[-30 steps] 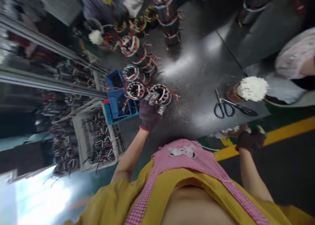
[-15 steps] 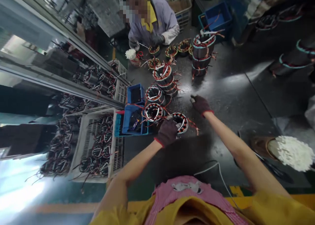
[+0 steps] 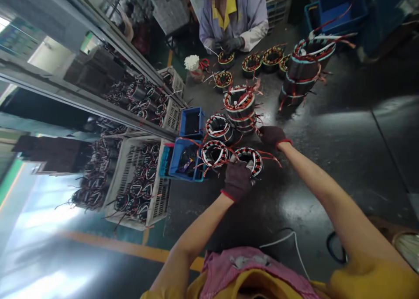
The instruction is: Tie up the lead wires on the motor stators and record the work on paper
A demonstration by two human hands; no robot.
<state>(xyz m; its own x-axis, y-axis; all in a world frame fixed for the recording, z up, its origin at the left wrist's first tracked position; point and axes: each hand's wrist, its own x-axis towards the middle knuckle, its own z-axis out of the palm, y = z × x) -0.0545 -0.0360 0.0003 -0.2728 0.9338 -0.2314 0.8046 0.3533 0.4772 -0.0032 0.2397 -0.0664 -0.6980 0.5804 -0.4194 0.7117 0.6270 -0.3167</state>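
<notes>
My left hand (image 3: 238, 180), in a dark glove with a red cuff, is closed over the near rim of a wound motor stator (image 3: 257, 163). Its fingers reach into the bore. Orange leads trail off that stator to the right. My right hand (image 3: 272, 136), gloved the same way, has its fingers drawn together at the leads low on a stack of stators (image 3: 240, 109). Whether it pinches a lead there is too small to tell. Left of my left hand stands another stator (image 3: 214, 154), with one more stator (image 3: 218, 128) behind it.
Blue bins (image 3: 186, 159) and white crates (image 3: 160, 194) of stators line the table's left edge. A taller stator stack (image 3: 299, 74) rises back right. Across the table (image 3: 343, 159), a co-worker (image 3: 234, 17) handles a small stator (image 3: 225, 60). A white cable (image 3: 296, 246) lies near me.
My right hand has moved left to the stack of stators. My left hand remains on its stator, fingers further over the opening. The whole view has shifted.
</notes>
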